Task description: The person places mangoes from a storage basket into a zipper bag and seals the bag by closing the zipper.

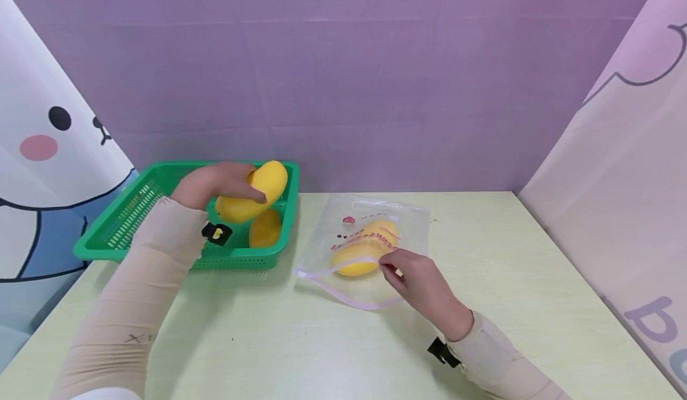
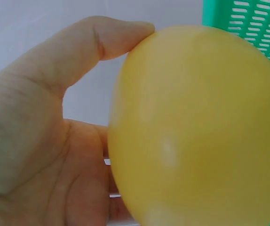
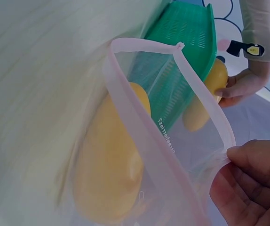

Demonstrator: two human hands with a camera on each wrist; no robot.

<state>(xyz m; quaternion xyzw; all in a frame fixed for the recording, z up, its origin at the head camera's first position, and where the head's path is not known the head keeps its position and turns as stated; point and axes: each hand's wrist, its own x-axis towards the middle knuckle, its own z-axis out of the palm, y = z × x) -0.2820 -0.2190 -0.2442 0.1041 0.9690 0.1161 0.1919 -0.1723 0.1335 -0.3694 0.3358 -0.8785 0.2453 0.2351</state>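
Note:
My left hand (image 1: 222,184) grips a yellow mango (image 1: 268,180) over the green basket (image 1: 293,209); in the left wrist view the thumb and fingers wrap round this mango (image 2: 196,127). A second mango (image 1: 265,229) lies in the basket beneath it. My right hand (image 1: 421,284) pinches the rim of a clear zip bag (image 1: 316,251) with thumb and fingertips. Inside the bag rests another mango (image 1: 356,257). The right wrist view shows the bag's pinkish mouth (image 3: 144,44) spread apart, the right hand (image 3: 255,183) at one corner.
The basket stands at the left on a pale table (image 1: 257,340). A purple cloth (image 1: 349,78) hangs behind the table, with printed cloths (image 1: 617,209) at both sides. Black wrist devices (image 1: 217,233) sit on both sleeves.

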